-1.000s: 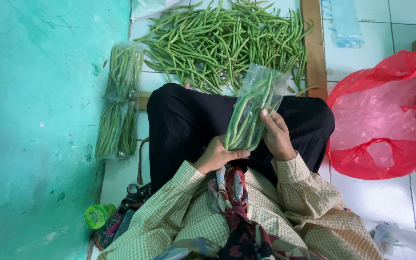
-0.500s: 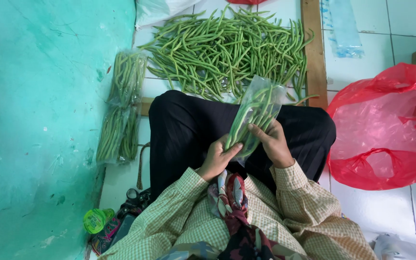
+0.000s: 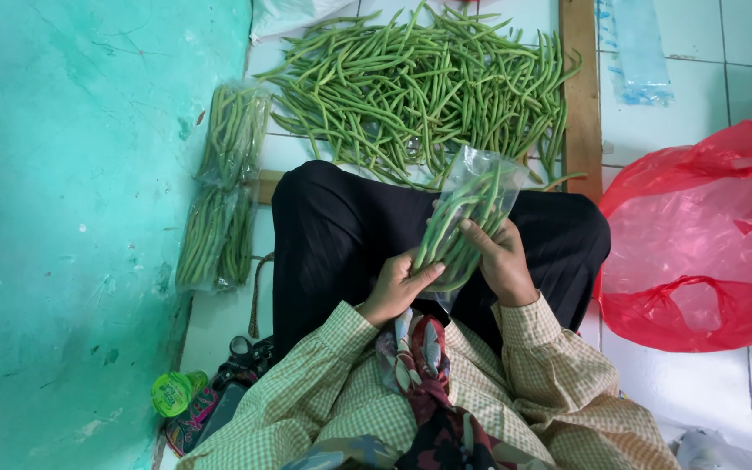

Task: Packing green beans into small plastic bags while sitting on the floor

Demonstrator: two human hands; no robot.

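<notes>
From the head view, one person sits on the tiled floor (image 3: pixel 654 130) with both hands over a black-clad lap. The left hand (image 3: pixel 398 283) cups the lower end of a clear bag (image 3: pixel 463 218) of green beans, fingers curled under it and thumb laid across the front. The right hand (image 3: pixel 502 261) closes on the bag's right edge, fingers wrapped on the plastic. The bag stands tilted, its open mouth away from the body. Ahead lies one loose bean pile (image 3: pixel 419 87). Two filled bags (image 3: pixel 224 187) lie end to end by the teal wall (image 3: pixel 71 218). One red bag (image 3: pixel 698 244) sits at right, one wooden plank (image 3: pixel 580 87) beside the pile.
</notes>
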